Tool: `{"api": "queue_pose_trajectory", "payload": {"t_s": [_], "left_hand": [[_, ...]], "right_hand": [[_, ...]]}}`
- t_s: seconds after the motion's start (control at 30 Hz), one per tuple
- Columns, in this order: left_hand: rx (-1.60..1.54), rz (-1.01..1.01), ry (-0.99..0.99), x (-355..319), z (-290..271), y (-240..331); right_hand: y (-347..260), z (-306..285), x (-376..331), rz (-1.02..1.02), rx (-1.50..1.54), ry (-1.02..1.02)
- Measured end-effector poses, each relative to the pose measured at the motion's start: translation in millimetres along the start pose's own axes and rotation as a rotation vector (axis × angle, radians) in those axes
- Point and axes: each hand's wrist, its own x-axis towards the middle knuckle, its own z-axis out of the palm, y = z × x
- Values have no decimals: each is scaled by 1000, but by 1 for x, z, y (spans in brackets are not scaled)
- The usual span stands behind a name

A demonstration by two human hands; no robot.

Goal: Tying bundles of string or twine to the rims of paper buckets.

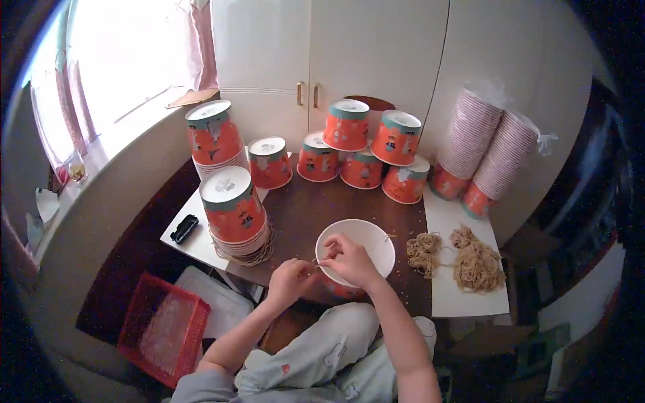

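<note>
In front of me an orange paper bucket stands upright, its white inside facing up. At its left rim my right hand is closed in a pinch, partly over the opening. Just outside that rim, my left hand is also pinched shut, close to the right fingertips. A thin pale cord seems to run between the fingers of both hands; it is too fine to make out clearly. Another short tan cord end sticks out at the bucket's right rim.
Two piles of tan cord lie on the right. Upside-down buckets line the back, some stacked; a nearer stack has cords around its base. Tall nested stacks lean at back right. A black holder and red basket are left.
</note>
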Motion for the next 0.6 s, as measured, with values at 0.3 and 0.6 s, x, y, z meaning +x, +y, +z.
{"api": "queue_pose_trajectory", "payload": {"t_s": [0.3, 0.6], "left_hand": [[-98, -13, 193, 1, -6, 9], [-312, 89, 146, 19, -11, 7]], "right_hand": [[-1, -3, -2, 34, -11, -41], [-2, -1, -3, 9, -10, -29]]}}
